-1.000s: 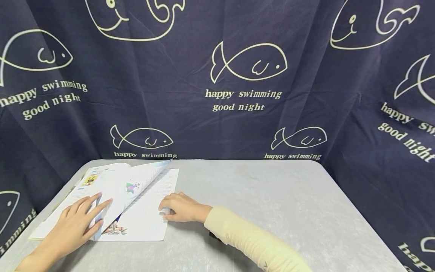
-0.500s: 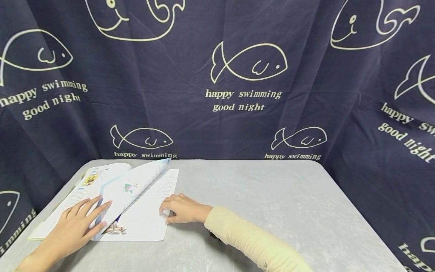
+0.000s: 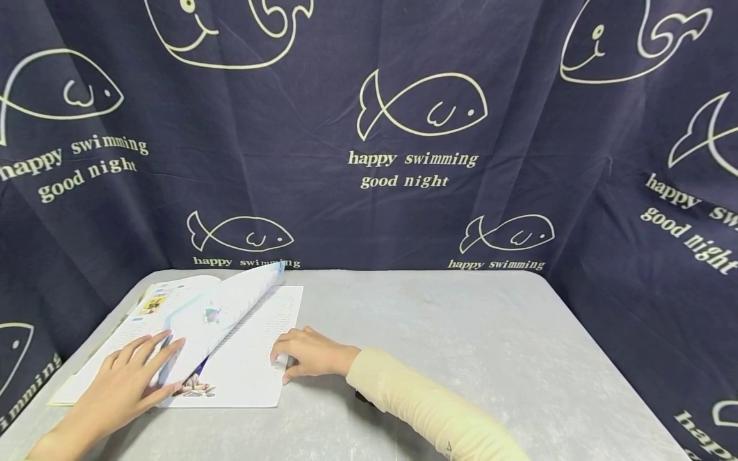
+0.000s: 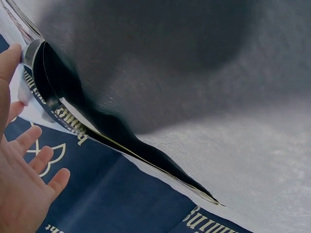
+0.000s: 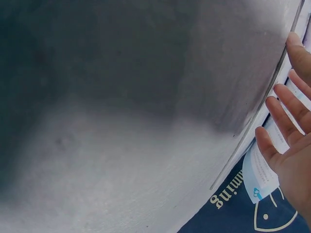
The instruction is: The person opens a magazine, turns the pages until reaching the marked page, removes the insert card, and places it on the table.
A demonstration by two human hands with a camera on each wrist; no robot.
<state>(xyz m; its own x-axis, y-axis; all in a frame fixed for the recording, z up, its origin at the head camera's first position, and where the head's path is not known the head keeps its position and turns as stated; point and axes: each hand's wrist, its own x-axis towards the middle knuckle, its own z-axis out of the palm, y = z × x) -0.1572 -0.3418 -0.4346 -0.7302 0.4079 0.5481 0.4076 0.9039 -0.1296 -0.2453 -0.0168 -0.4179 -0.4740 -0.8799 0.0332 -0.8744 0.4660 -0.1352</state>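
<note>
An open book (image 3: 248,365) with white printed pages lies at the left of the table. One of its leaves (image 3: 230,301) stands half raised, slanting across the middle, with a small green and purple picture on it. My left hand (image 3: 123,378) rests on the left part of the book with fingers spread, its thumb by the foot of the raised leaf. At the book's right edge is my right hand (image 3: 311,352), fingertips over the flat page and thumb apart from them at the border. In the right wrist view its fingers (image 5: 286,116) look loosely extended.
The grey table (image 3: 461,358) extends to the right of the book. Behind and on both sides hangs a dark blue curtain (image 3: 323,211) with fish drawings and lettering. A small black object (image 3: 363,398) shows under the right sleeve (image 3: 426,410).
The raised leaf has tipped a little to the left, its top corner shifting left and up. My right thumb has moved away from the fingers. My left hand has barely moved.
</note>
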